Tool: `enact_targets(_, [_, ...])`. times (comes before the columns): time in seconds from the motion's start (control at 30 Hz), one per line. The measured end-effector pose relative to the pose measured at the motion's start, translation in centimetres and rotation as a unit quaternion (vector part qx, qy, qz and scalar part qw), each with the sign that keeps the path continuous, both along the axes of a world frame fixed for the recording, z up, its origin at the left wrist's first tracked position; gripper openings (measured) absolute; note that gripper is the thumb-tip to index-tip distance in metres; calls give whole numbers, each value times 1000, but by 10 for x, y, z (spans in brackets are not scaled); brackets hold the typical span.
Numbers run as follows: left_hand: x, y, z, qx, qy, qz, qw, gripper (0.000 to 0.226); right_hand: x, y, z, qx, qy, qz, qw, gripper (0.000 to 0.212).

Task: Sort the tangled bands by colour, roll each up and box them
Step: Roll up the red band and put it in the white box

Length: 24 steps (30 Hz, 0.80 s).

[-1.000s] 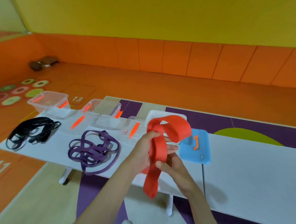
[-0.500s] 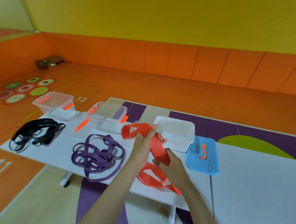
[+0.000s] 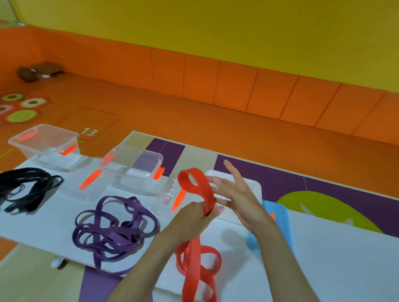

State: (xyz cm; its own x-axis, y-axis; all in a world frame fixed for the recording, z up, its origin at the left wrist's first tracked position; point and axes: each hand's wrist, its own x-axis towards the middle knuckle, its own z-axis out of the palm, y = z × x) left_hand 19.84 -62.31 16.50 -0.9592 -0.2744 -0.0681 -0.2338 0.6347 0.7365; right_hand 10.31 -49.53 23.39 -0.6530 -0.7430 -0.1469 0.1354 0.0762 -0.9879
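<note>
Red band (image 3: 191, 281): you hold it in your left grip (image 3: 194, 218), fingers curled round the strap in front of the white box (image 3: 258, 189). Above the fist, the strap rises in one loop that leans away from you and to the left. Below the fist, the rest hangs in loose coils over the near part of the worktop (image 3: 327, 252) and past its near edge, out the bottom of the view.

Your right grip (image 3: 236, 196) is spread, fingers straight and fanned, holding nothing. It sits just right of the raised loop, over the white box. Whether its fingertips touch the strap, you cannot tell.

Purple bands (image 3: 116, 235): a tangled heap on the worktop, left of your left forearm, one strand drooping over the near edge. Well apart from the red band.

Black bands (image 3: 16, 186): a second heap at the far left end of the worktop.

Boxes along the far edge: a clear box (image 3: 45, 141) with orange clips at the left, another clear box (image 3: 136, 168) beside it, then the white box. Two clear lids (image 3: 86, 183) with orange handles lie flat in front of the clear boxes. A blue lid (image 3: 281, 214) lies right of the white box, partly behind your right forearm.
</note>
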Motion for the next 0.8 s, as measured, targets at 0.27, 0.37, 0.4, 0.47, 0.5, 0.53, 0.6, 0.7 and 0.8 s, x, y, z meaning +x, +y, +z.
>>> enact_targets(0.27, [1, -30, 5, -111, -29, -97, 989, 53, -19, -47, -7, 120, -106, -48, 986, 54])
enact_targets(0.37, [-4, -41, 1, -68, -17, -116, 991, 59, -31, -50, -20, 87, -160, -20, 983, 43])
enact_targets(0.4, [-6, -44, 1, -60, -18, -122, 991, 60, -36, -51, -24, 61, -171, -33, 983, 37])
enact_targets(0.47, [-11, -49, 0, -47, -24, -136, 989, 58, -45, -51, -31, 1, -190, -81, 978, 34])
enact_targets(0.5, [-14, -50, 0, -43, -27, -140, 989, 55, -49, -51, -33, -16, -198, -98, 975, 35])
enact_targets(0.53, [-17, -52, 2, -40, -27, -142, 989, 54, -53, -50, -35, -15, -198, -103, 975, 38])
enact_targets(0.6, [-24, -53, 6, -37, -16, -152, 988, 54, -58, -46, -36, 14, -190, -77, 979, 45])
enact_targets(0.7, [-36, -50, 12, -36, -16, -165, 985, 50, -69, -37, -37, 21, -184, -32, 982, 48])
enact_targets(0.8, [-48, -46, 15, -12, -28, -153, 988, 49, -86, -26, -30, -51, -154, -59, 985, 48])
